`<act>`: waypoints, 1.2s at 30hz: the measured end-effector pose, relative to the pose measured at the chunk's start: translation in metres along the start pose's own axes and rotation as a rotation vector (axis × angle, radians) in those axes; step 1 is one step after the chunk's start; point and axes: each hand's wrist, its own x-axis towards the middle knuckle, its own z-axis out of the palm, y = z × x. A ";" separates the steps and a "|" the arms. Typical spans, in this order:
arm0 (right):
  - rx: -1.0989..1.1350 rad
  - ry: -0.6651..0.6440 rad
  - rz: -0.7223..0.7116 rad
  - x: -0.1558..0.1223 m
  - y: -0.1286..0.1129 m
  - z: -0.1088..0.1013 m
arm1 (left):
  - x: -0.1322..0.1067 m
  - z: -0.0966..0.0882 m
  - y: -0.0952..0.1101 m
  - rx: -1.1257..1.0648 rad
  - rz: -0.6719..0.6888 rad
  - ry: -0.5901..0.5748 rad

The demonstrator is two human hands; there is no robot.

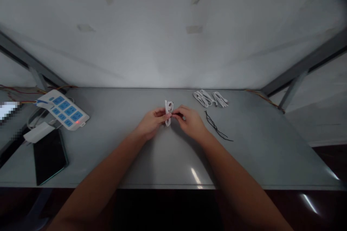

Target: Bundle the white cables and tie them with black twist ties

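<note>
A bundled white cable (168, 109) stands upright above the middle of the table. Its left side is gripped by my left hand (152, 122), with the thumb across the front of the loops. At the bundle's right side, the thumb and fingertips of my right hand (190, 121) are pinched together. What those fingertips hold is too small to make out. Several thin black ties (216, 127) lie to the right of my right hand. Behind them rest two more coiled white cables, a larger coil (203, 98) and a smaller coil (220, 99).
On the left of the grey table (108, 166) sits a white power strip (66, 110) with blue sockets and a red light. A dark tablet (51, 157) and a white charger (39, 132) are in front of it. A white wall (151, 50) rises behind the table.
</note>
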 end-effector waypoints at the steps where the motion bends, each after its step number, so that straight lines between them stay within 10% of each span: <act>1: 0.019 -0.008 0.003 0.000 0.001 0.000 | 0.000 0.000 0.001 0.031 0.006 -0.002; 36: 0.067 0.028 0.007 0.002 -0.003 -0.009 | -0.003 0.002 0.008 0.059 -0.083 0.023</act>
